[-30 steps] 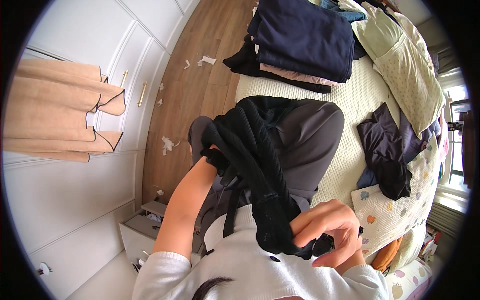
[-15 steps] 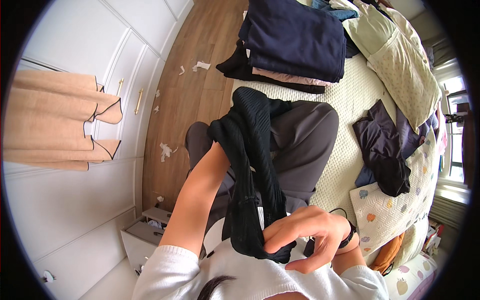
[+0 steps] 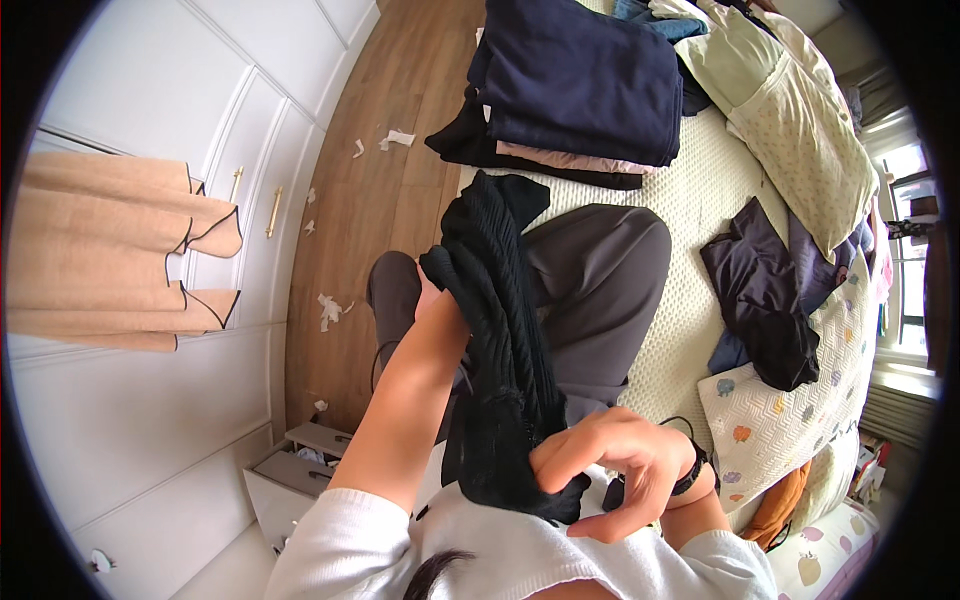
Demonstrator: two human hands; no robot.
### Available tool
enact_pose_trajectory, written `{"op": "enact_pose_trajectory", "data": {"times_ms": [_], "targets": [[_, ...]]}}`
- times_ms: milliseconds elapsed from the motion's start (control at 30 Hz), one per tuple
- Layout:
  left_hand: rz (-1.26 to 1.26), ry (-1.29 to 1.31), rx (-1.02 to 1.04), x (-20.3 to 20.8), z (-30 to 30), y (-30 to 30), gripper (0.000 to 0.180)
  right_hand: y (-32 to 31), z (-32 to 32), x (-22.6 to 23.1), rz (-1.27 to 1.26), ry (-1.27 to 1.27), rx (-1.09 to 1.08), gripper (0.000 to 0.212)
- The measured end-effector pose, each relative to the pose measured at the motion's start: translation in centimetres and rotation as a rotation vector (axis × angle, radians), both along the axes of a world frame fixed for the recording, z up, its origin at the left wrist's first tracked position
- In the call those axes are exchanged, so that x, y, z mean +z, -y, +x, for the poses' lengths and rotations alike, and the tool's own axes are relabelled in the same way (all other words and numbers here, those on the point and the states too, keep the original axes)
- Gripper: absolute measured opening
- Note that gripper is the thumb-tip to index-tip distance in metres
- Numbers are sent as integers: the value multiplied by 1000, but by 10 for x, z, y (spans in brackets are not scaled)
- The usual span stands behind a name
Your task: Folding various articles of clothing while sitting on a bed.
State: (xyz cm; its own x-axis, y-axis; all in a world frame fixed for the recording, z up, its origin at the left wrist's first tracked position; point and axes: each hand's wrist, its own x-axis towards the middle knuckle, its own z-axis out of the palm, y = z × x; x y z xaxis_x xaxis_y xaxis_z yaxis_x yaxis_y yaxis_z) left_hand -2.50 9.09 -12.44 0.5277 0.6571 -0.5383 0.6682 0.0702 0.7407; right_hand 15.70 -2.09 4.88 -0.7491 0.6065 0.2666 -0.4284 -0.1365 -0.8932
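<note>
A black ribbed knit garment (image 3: pixel 505 330) stretches from the person's smooth charcoal trousers (image 3: pixel 615 270) up to the chest, its fine ridges running lengthwise and bending into soft, thick folds. The left hand (image 3: pixel 428 292) is almost wholly hidden by the knit at the far end, so whether it is closed cannot be told. At the near end, the right hand (image 3: pixel 607 468) has its forefinger bent against the dark cloth and its thumb standing apart; whether hidden fingers clamp the fabric cannot be told. A dark band (image 3: pixel 692 475) circles that wrist. Beneath the legs, the cream bed cover (image 3: pixel 670 325) has a bumpy, dimpled weave. Beyond the knees, a squarish stack of folded navy cloth (image 3: pixel 580 85) lies over a pale pink layer (image 3: pixel 570 157). On the right, a crumpled, slightly sheeny dark garment (image 3: pixel 765 290) partly overlaps zigzag-quilted bedding (image 3: pixel 735 440). On the left, tan cloth (image 3: pixel 100 235) with thin black edging hangs in loose waves before white panelled cabinets (image 3: pixel 180 390); torn white scraps (image 3: pixel 397 139) dot the wood-grained floor (image 3: pixel 395 200).
</note>
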Motion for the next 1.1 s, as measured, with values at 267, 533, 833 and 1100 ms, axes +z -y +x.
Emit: {"op": "enact_pose_trajectory", "data": {"times_ms": [267, 533, 833, 1100], "targets": [[98, -85, -52, 5, -3, -8, 30, -35, 7, -38, -152, -20, -517, 70], [156, -60, -128, 45, -16, -3, 37, -87, 45, -132, -8, 459, -941, 69], [40, 1272, 797, 137, -114, 34, 39, -113, 102, -197, -187, 781, -1119, 53], [437, 823, 694, 153, -66, 42, 29, -85, 31, -118, 370, 1084, -1132, 32]]}}
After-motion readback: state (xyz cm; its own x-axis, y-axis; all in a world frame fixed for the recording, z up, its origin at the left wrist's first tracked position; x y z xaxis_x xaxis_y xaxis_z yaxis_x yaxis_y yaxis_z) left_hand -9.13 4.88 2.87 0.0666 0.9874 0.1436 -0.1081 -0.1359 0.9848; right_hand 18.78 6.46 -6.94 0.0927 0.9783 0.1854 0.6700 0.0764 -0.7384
